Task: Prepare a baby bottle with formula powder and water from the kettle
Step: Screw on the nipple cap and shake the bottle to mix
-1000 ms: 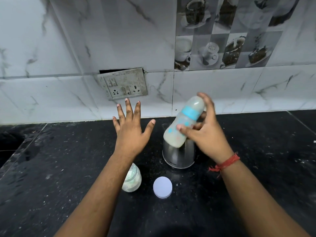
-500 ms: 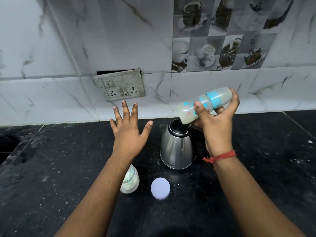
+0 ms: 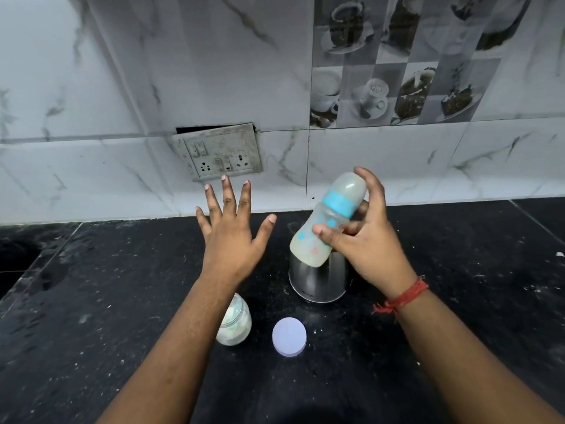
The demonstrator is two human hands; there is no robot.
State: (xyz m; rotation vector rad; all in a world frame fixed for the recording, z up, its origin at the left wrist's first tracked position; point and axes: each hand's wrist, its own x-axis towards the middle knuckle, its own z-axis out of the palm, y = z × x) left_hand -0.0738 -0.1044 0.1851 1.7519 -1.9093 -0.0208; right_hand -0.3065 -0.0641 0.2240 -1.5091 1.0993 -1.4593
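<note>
right hand (image 3: 371, 249) grips the bottle (image 3: 325, 223) in the air, thumb across the front of the body, the other fingers curled round behind, one fingertip up near the cap end. bottle is tilted, cap end up and toward the wall, base down and left, directly over the kettle (image 3: 318, 280) and hiding its mouth; i cannot tell whether the base touches the kettle. blue collar and clear cap are both on. contents look pale and cloudy, filling most of the body, which reads as powder and water already in and the bottle closed. judgement: the filling steps are done and this is the mixing stage, shaking or swirling; how well it is mixed cannot be read from here. left hand (image 3: 232, 237) is held out flat over the counter (image 3: 458, 286), fingers straight and spread wide, holding nothing, touching nothing that i can see. powder jar (image 3: 234, 324) stands on the counter partly under the left forearm, with no lid on as far as i can see, white powder inside. its lid (image 3: 289, 336) lies flat just to the right of it, near the kettle. likely left: finish mixing, set the bottle down upright, put the lid back on the jar. kettle lid state is hidden behind the bottle.
</note>
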